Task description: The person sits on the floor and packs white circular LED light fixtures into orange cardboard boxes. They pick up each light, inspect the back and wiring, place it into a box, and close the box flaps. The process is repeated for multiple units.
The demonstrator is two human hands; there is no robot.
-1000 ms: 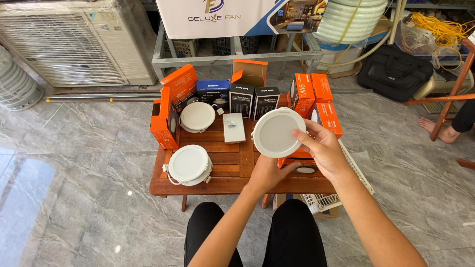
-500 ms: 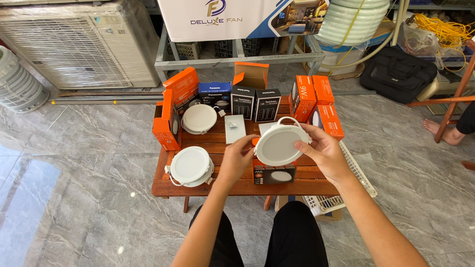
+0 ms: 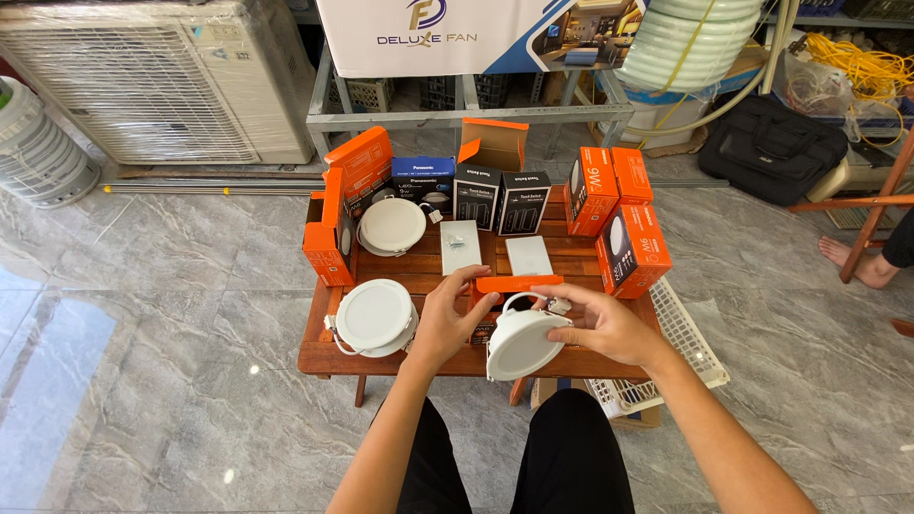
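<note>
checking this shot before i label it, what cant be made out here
Head view only:
- Open orange box: its inside is hidden behind the left hand and the round white lamp.
- Lamp's rear fittings: too small, partly under the right hand.
- Person at the right edge: only a foot shows.

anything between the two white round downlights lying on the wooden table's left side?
Nothing: in the head view, only bare slats of the wooden table separate the far white round downlight from the near white round downlight.
</note>
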